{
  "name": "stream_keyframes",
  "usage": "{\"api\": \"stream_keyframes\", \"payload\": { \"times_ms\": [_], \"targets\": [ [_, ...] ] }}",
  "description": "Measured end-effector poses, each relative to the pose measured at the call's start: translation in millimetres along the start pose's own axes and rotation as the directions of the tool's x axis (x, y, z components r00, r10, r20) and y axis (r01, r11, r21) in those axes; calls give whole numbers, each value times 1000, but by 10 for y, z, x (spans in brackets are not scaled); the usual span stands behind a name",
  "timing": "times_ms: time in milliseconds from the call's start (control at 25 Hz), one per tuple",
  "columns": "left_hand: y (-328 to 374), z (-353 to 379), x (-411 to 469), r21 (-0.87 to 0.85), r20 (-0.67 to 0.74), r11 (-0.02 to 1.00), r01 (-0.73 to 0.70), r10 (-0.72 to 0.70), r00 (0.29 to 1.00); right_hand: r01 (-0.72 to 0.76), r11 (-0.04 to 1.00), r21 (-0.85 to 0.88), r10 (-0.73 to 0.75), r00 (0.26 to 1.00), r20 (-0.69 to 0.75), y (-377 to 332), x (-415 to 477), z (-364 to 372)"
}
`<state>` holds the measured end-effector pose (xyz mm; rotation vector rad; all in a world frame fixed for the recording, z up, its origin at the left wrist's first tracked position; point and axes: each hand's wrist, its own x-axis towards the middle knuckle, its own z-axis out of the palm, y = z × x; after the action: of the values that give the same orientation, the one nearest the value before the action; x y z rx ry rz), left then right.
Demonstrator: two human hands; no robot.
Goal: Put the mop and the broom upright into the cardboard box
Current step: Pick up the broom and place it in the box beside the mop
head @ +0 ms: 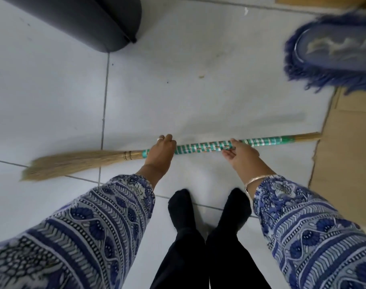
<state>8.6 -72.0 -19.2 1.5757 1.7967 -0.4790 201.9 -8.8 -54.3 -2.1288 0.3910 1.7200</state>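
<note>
A straw broom [201, 148] with a green-and-silver wrapped handle lies level across the white tiled floor, bristles to the left, handle tip touching the cardboard box [345, 155] at the right. My left hand [160, 152] grips the handle near the bristle binding. My right hand [239, 155] holds the handle further right, fingers curled under it. A blue fringed mop head [332, 57] shows at the upper right, above the box; its handle is out of view.
A dark rounded bin or chair base [90, 21] stands at the upper left. My two feet in black socks [209, 209] stand just behind the broom. A wooden edge [315, 2] runs along the top right.
</note>
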Motion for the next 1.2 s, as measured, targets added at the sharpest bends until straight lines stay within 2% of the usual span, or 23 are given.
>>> {"api": "stream_keyframes", "payload": {
  "times_ms": [80, 120, 240, 320, 440, 600, 760, 960, 1080, 1200],
  "targets": [
    [92, -279, -136, 5, 15, 1000, -7, 7, 1000, -42, 998, 56, 44, 998, -38, -171, -407, -50],
    [158, -459, -236, 18, 18, 1000, -12, 12, 1000, -5, 999, 41, 7, 998, -62, -261, -610, -106],
    [423, -1215, -618, 12, -32, 999, -46, 46, 998, 58, 994, 94, -58, 998, 4, -735, -1555, -182],
    [647, -1722, -843, -33, -89, 997, -69, 65, 994, 113, 980, 166, -126, 990, 68, -1022, -2142, -281],
    [1130, -2645, -1273, -108, -152, 988, -106, 89, 984, 285, 935, 209, -311, 945, 104, -1641, -3255, -489],
    [2021, -3658, -1633, -135, -248, 968, -211, 173, 953, 575, 799, 175, -594, 799, 90, -2506, -4539, -1007],
    [3229, -4201, -1832, -175, -369, 927, -330, 249, 895, 762, 630, 154, -777, 622, 98, -3301, -5304, -1812],
    [5014, -4220, -1852, -293, -432, 822, -488, 342, 834, 893, 441, 88, -897, 439, 44, -4353, -5518, -3263],
    [6280, -4083, -1765, -400, -453, 751, -526, 337, 825, 938, 346, 3, -938, 345, 29, -5054, -5485, -4213],
    [7255, -3942, -1655, -454, -476, 688, -567, 351, 807, 962, 263, -81, -963, 266, 39, -5616, -5370, -4831]
  ]
}}
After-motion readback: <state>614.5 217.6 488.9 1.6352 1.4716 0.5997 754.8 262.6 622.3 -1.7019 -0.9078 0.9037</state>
